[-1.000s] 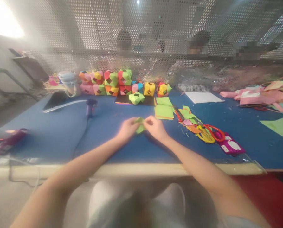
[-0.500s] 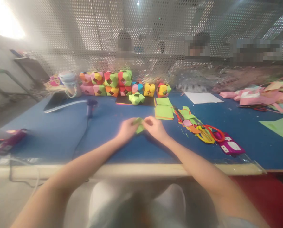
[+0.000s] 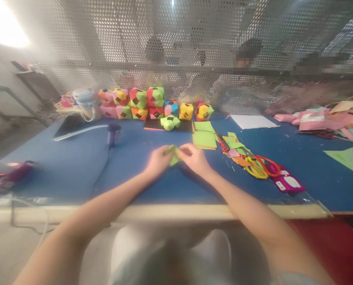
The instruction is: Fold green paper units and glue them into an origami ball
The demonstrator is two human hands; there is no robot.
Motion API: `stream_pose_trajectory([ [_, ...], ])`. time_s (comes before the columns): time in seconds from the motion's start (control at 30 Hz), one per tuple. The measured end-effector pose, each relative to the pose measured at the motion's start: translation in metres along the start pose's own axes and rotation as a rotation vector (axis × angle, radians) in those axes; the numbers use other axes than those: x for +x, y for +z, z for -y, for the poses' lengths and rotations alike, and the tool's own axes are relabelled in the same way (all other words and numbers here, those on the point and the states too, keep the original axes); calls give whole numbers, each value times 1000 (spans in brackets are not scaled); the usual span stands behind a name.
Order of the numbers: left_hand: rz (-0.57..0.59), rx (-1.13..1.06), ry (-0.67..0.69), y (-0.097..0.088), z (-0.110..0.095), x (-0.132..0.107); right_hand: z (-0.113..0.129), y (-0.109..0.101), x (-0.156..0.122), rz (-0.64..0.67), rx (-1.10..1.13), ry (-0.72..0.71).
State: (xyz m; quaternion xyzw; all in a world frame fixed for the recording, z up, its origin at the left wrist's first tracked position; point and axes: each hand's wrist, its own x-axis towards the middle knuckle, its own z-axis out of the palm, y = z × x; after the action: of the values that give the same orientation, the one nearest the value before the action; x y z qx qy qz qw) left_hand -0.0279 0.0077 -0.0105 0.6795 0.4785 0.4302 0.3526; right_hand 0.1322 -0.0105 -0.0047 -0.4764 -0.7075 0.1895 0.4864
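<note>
My left hand and my right hand meet over the blue table, both pinched on a small folded piece of green paper held between them just above the tabletop. Beyond my hands lies a finished green paper ball on a dark sheet. A stack of green paper squares sits just right of it.
A row of multicoloured paper balls lines the back by a perforated metal screen. Scissors with red and yellow handles, paper scraps and a magenta card lie right. A purple glue gun with cord stands left. People sit behind the screen.
None apart from small finger movements on the green paper; both hands stay in the same spot.
</note>
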Motion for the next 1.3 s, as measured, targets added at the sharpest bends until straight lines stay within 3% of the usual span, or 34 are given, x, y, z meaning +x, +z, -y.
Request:
stream_pose_trajectory([
  [0.13, 4, -49, -27, 0, 2, 1, -1, -5, 1, -56, -94, -67],
  [0.37, 77, -53, -18, 0, -1, -1, -4, -10, 1, -23, -177, -218],
  [0.53, 59, 5, -3, -1, -5, -2, -3, -12, 1, -8, -223, -268],
  [0.67, 36, 1, -17, -1, -7, -2, -2, -10, 0, -14, -224, -249],
  [0.87, 50, 74, 53, -1, -11, -6, -2, 1, -1, 37, -80, -98],
  [1.07, -28, 33, -2, 3, -14, -8, 0, 2, -2, -12, -70, -80],
  [1.3, 0, 3, -30, 2, -8, -4, 1, 0, -2, -27, -81, -72],
])
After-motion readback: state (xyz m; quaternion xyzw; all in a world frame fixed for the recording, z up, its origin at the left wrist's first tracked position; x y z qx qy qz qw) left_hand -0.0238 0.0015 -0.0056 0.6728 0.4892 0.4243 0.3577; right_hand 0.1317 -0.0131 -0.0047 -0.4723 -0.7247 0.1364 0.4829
